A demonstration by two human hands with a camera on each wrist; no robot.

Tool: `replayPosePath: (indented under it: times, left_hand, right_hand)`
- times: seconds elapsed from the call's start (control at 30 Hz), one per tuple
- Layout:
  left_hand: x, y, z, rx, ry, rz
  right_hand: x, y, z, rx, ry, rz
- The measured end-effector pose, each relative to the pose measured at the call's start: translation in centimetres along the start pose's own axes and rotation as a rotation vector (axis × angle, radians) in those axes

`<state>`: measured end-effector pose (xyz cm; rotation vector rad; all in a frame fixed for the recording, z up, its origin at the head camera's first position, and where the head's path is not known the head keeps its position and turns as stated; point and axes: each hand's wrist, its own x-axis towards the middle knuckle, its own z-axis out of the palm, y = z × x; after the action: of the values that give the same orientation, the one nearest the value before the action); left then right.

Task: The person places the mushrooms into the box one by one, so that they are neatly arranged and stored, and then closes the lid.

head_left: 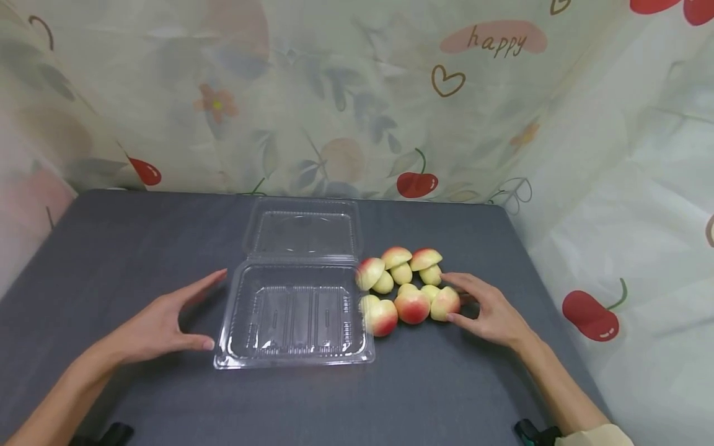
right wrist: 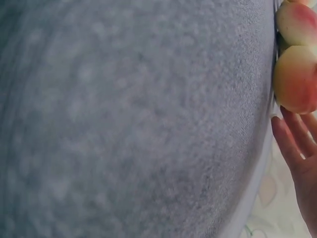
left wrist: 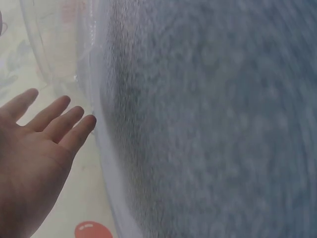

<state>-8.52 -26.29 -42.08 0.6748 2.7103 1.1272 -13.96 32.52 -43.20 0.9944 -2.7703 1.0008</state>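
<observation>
A clear plastic clamshell container lies with its lid folded back on the table. Left of it, my left hand has thumb and fingers spread, holding nothing; the left wrist view shows this hand with straight fingers. Several mushroom-shaped pieces, pale yellow with red-blushed caps, sit in two rows against the container's right side. My right hand is at the right end of these rows, thumb and fingers apart, fingertips right at the nearest pieces. In the right wrist view, its fingers reach a rounded cap.
A dark grey cloth covers the table. Behind it hangs a pale curtain printed with cherries, flowers and leaves, and more of this sheeting drapes at the right side.
</observation>
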Motion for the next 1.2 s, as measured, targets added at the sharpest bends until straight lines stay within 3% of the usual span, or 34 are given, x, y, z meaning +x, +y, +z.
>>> replayPosePath:
  times: [0.27,0.57,0.83,1.2]
  left_hand:
    - [0.8,0.2,0.8,-0.068,-0.038,0.007]
    - [1.4,0.7,1.5,-0.099,-0.063,0.054]
    - [1.4,0.9,1.8,-0.093,-0.095,0.001]
    - [1.5,1.1,1.9,-0.074,-0.096,-0.011]
  right_hand:
    - [0.3,0.1,0.2,0.033,-0.022,-0.013]
    - [0.5,0.2,0.2,0.146,-0.090,0.074]
    - [0.3,0.3,0.0,0.228,-0.082,0.117]
    - [1.2,-3.8,-2.3,0.248,-0.051,0.139]
